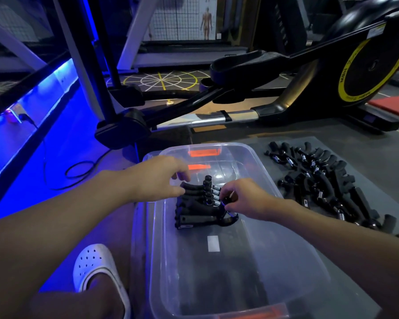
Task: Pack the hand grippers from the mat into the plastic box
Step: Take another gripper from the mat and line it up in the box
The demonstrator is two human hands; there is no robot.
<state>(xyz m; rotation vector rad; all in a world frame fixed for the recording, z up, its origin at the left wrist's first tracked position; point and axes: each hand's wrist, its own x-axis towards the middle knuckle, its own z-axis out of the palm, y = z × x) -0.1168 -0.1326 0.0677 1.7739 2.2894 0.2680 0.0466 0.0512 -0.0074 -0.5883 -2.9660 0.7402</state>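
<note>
Here the clear plastic box (251, 261) holds a black row of hand grippers (198, 207) near its far end. The left hand (157, 178) pinches their foam handles on the left; the right hand (244, 199) pinches the spring ends. More grippers (320, 180) lie on the grey mat (378, 171) to the right.

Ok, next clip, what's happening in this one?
A person is packing black hand grippers into a clear plastic box on the floor of a gym. Both hands are inside the box: the left hand and right hand are on a small stack of grippers, lining them up. Most of the box floor is bare. A large pile of grippers waits on the grey mat to the right.
</note>
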